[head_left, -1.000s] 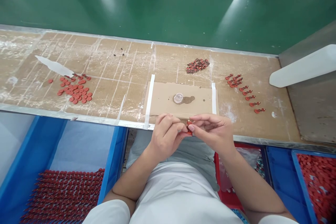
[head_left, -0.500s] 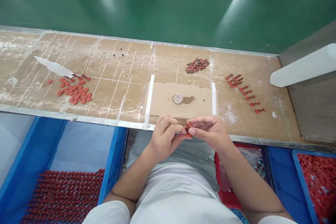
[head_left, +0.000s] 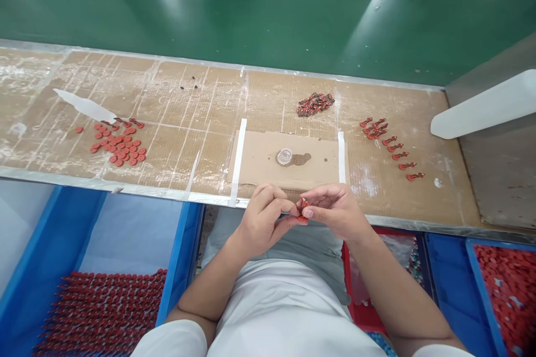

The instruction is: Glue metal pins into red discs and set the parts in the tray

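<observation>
My left hand (head_left: 262, 220) and my right hand (head_left: 335, 209) meet at the near edge of the bench, fingertips pinched together on a small red part (head_left: 302, 206). Just beyond them lies a taped cardboard pad (head_left: 259, 159) with a small clear cap (head_left: 285, 156) on it. A heap of red discs (head_left: 119, 145) lies to the left. A pile of red-and-dark pieces (head_left: 315, 104) sits behind the pad. A row of finished red pieces (head_left: 391, 145) runs along the right.
A green conveyor belt (head_left: 251, 17) runs behind the bench. A blue bin (head_left: 178, 268) at lower left holds rows of red parts (head_left: 100, 307). Another blue bin (head_left: 471, 268) at lower right holds red discs (head_left: 508, 295). A white paddle (head_left: 481, 106) juts in from the right.
Both hands have stayed at the bench edge; the fingers shifted slightly as they turn the red part, and the hands dropped a little toward me.
</observation>
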Demonstrator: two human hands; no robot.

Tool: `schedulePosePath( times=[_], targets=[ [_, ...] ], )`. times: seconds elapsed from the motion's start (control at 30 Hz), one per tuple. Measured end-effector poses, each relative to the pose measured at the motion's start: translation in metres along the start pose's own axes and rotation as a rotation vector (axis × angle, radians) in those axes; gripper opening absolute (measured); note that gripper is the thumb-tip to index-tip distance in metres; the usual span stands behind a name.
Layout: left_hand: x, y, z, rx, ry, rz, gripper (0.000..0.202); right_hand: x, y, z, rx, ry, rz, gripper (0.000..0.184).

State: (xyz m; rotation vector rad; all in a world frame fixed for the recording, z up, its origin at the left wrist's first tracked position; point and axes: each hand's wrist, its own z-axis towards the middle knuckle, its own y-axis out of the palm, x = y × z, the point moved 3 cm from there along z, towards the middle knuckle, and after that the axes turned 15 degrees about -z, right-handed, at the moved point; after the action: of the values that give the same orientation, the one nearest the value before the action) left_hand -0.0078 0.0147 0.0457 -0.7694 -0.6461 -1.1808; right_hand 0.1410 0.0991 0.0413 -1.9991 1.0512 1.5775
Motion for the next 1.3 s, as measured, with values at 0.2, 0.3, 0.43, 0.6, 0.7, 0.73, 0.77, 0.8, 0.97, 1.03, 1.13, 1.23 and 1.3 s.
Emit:
schedulePosePath(
  times=[0.2, 0.3, 0.43, 0.6, 0.7, 0.73, 0.77, 0.8, 0.97, 1.03, 1.13, 1.23, 1.3],
  targets=[
    [0.006, 0.000, 0.005, -0.042, 0.037, 0.046, 0.010, 0.000, 0.001, 0.000, -0.014, -0.013, 0.000, 0.027],
    [0.008, 0.000, 0.006, -0.043, 0.047, 0.063, 0.008, 0.000, 0.001, 0.000, -0.008, 0.008, -0.010, 0.028],
    [0.007, 0.002, 0.006, -0.048, 0.060, 0.053, 0.009, 0.000, 0.001, -0.001, -0.004, 0.012, -0.006, 0.028],
    [0.006, 0.002, 0.002, -0.006, 0.077, 0.018, 0.014, -0.001, 0.002, -0.003, 0.018, -0.005, -0.004, 0.026],
    [0.004, 0.002, -0.001, -0.031, 0.044, 0.000, 0.015, -0.002, 0.002, -0.005, 0.027, -0.028, 0.002, 0.027],
    [0.003, 0.002, -0.002, -0.045, 0.032, -0.005, 0.016, -0.002, 0.003, -0.006, 0.022, -0.037, 0.009, 0.027],
    [0.003, 0.002, -0.002, -0.060, 0.019, -0.007, 0.016, -0.002, 0.003, -0.006, 0.018, -0.045, 0.016, 0.027],
    [0.002, 0.002, -0.002, -0.076, 0.009, -0.008, 0.017, -0.001, 0.003, -0.007, 0.016, -0.049, 0.023, 0.027],
    [0.002, 0.005, -0.001, -0.141, -0.002, 0.003, 0.018, 0.007, 0.000, -0.009, 0.034, -0.017, 0.036, 0.029],
    [0.002, 0.007, -0.001, -0.143, 0.006, 0.000, 0.018, 0.010, -0.001, -0.009, 0.036, -0.005, 0.051, 0.030],
    [0.001, 0.008, -0.001, -0.076, 0.032, 0.015, 0.022, 0.011, -0.004, -0.011, 0.047, 0.004, 0.079, 0.031],
    [0.000, 0.008, -0.002, -0.040, 0.038, 0.046, 0.025, 0.012, -0.006, -0.013, 0.055, 0.005, 0.097, 0.032],
    [-0.001, 0.008, -0.004, -0.063, 0.035, 0.055, 0.022, 0.013, -0.007, -0.014, 0.053, 0.003, 0.105, 0.032]
  ],
)
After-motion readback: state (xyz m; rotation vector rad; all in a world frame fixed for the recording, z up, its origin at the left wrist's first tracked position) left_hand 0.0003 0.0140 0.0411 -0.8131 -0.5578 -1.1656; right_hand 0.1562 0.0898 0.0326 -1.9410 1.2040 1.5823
